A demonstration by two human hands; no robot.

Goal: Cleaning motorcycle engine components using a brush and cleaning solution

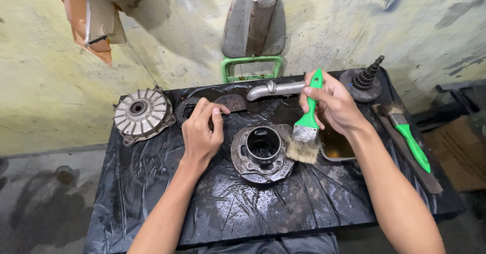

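Observation:
My right hand (331, 104) grips a green-handled paintbrush (307, 127), bristles down against the right rim of a greasy round metal hub (261, 155) with a hollow centre. The hub lies flat on a table covered in wet black plastic sheet (167, 193). My left hand (202, 132) rests just left of the hub, fingers curled with the tips on a dark metal piece (234, 102); whether it grips that piece is unclear.
A finned silver drum cover (140, 115) and a sprocket (185, 111) lie far left. A grey metal pipe (276, 89), a gear cluster (364, 82), a second green brush (409, 140) on a wooden strip, a shallow tray (338, 150), a green frame (250, 67).

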